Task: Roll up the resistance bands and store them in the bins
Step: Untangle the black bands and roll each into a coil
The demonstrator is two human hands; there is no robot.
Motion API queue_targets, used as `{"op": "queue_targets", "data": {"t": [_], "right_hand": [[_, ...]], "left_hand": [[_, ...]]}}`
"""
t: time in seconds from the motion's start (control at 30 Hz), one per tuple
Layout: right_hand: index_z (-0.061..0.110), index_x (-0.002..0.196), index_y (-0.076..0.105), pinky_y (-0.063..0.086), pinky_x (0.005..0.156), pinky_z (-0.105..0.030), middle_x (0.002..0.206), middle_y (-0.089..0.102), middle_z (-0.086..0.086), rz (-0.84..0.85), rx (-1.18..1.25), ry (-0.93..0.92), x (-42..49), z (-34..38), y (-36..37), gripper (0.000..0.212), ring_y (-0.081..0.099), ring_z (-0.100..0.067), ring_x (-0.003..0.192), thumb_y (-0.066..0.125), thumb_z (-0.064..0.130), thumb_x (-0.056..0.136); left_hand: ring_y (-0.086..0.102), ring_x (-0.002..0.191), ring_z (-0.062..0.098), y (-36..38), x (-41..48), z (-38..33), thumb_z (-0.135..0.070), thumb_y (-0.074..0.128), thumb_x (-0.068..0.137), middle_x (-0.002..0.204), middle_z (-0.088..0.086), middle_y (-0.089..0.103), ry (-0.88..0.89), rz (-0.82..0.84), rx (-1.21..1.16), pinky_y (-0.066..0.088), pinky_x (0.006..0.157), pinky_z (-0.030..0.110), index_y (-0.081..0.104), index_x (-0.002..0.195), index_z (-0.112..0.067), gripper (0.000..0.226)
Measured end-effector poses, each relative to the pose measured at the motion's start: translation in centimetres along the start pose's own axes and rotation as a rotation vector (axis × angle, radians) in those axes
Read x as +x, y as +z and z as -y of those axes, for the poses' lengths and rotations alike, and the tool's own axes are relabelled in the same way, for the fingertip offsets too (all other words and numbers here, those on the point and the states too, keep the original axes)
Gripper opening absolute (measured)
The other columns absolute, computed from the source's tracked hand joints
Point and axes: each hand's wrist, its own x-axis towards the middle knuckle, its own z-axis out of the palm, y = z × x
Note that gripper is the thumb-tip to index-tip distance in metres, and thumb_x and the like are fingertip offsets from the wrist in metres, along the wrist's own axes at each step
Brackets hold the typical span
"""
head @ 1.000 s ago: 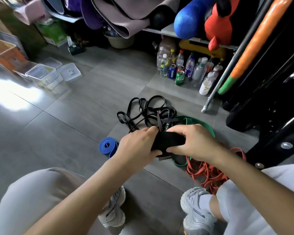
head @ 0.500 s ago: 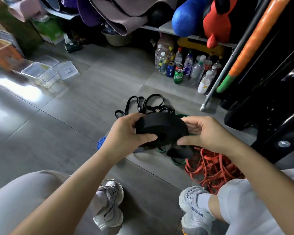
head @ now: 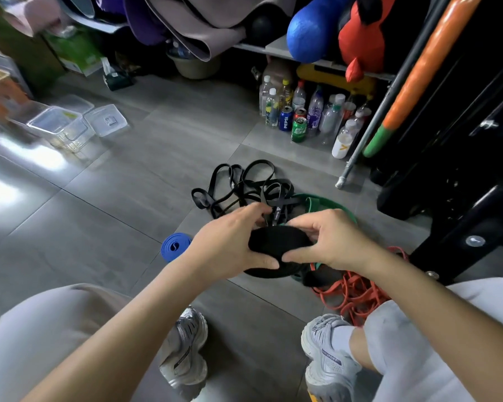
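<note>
With the left hand (head: 230,242) and right hand (head: 331,242) both pinching the black band roll (head: 276,242), any slackened grip could let it uncoil before it reaches the clear bins (head: 70,137) at ten o'clock.

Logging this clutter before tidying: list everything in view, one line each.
black roll: one, black, held mid-view above the floor
blue roll: one, blue, floor left of black roll
loose black bands: tangle, black, floor beyond black roll
green band: one seen, green, right of tangle
orange bands: tangle, orange, floor lower right
clear bins: at least two, transparent, far left
bottles and cans: many, mixed, under shelf
padded bar: one, orange-green, leaning at right
shoes: two, grey-white, bottom
left hand: grips black roll
right hand: grips black roll
</note>
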Motion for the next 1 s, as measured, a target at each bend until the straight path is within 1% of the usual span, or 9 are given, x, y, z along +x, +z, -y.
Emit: {"op": "queue_targets", "data": {"t": [0.07,0.17,0.3,0.43,0.53,0.63,0.77,0.87,1.0], "right_hand": [[0.032,0.093,0.068,0.055,0.079,-0.046,0.082,0.073,0.001,0.01,-0.071,0.009,0.1,0.1,0.4,0.04,0.069,-0.018,0.081,0.082,0.033,0.056],[0.031,0.091,0.07,0.055,0.08,-0.041,0.084,0.073,0.006,0.03,-0.05,0.025,0.2,0.2,0.3,0.037,0.069,-0.012,0.083,0.083,0.029,0.056],[0.03,0.098,0.065,0.049,0.081,-0.014,0.094,0.072,0.011,0.057,0.133,0.041,0.3,0.3,-0.5,0.047,0.066,0.002,0.09,0.084,0.006,0.062],[0.021,0.104,0.065,0.051,0.091,-0.025,0.101,0.072,0.002,0.046,0.188,0.039,0.3,-0.4,-2.1,0.049,0.068,-0.01,0.097,0.083,0.003,0.063],[0.019,0.101,0.066,0.05,0.084,-0.019,0.096,0.074,0.007,0.039,0.255,0.022,-0.1,-0.8,-2.5,0.046,0.069,-0.009,0.094,0.079,0.012,0.058],[0.016,0.102,0.066,0.051,0.082,-0.018,0.095,0.074,0.005,0.026,0.337,0.003,-0.3,-1.0,-2.5,0.046,0.069,-0.011,0.092,0.077,0.009,0.058],[0.014,0.104,0.066,0.05,0.082,-0.018,0.095,0.074,0.003,0.034,0.406,0.004,-0.2,-0.9,-2.6,0.046,0.069,-0.01,0.092,0.074,0.007,0.059],[0.012,0.105,0.066,0.05,0.081,-0.017,0.097,0.074,0.003,0.002,0.419,0.014,0.1,-0.6,-2.8,0.046,0.068,-0.009,0.092,0.072,0.007,0.06],[0.014,0.107,0.067,0.05,0.085,-0.02,0.104,0.072,0.0,-0.057,0.436,0.028,0.2,-0.2,-3.1,0.045,0.067,-0.01,0.098,0.073,0.013,0.062]], "left_hand": [[0.059,0.1,0.017,0.7,0.2,0.0,-0.052,0.074,0.066,0.107,-0.01,0.063,-0.007,0.043,0.158,0.045,0.076,0.029,0.048,0.119,-0.031,0.063],[0.057,0.079,0.021,1.5,0.4,0.0,-0.058,0.066,0.072,0.083,-0.007,0.06,0.001,-0.044,0.265,0.037,0.063,0.027,0.048,0.097,-0.027,0.044],[0.054,0.07,0.019,1.1,0.7,0.2,-0.051,0.072,0.07,0.068,-0.006,0.052,-0.001,-0.102,0.099,0.041,0.061,0.029,0.051,0.085,-0.022,0.038],[0.057,0.064,0.015,0.0,0.5,0.7,-0.039,0.079,0.064,0.062,-0.007,0.055,-0.096,-0.161,-0.167,0.045,0.058,0.028,0.058,0.08,-0.019,0.033],[0.062,0.061,0.016,-0.7,0.4,0.9,-0.031,0.083,0.062,0.066,-0.005,0.064,-0.131,-0.16,-0.363,0.05,0.054,0.028,0.06,0.077,-0.025,0.028],[0.066,0.068,0.012,-0.7,0.1,0.8,-0.025,0.086,0.061,0.072,-0.007,0.069,-0.117,-0.165,-0.478,0.054,0.059,0.03,0.061,0.077,-0.035,0.031],[0.066,0.069,0.005,-0.5,0.1,0.9,-0.02,0.087,0.061,0.074,-0.009,0.07,-0.126,-0.2,-0.587,0.055,0.065,0.023,0.064,0.082,-0.03,0.032],[0.07,0.08,0.015,-0.5,0.4,1.1,-0.017,0.087,0.059,0.084,-0.001,0.073,-0.179,-0.221,-0.735,0.057,0.078,0.037,0.068,0.091,-0.019,0.037],[0.071,0.085,0.022,-0.5,0.4,1.0,-0.034,0.088,0.042,0.09,0.004,0.074,-0.226,-0.236,-0.89,0.057,0.08,0.046,0.069,0.094,-0.017,0.058]]}}
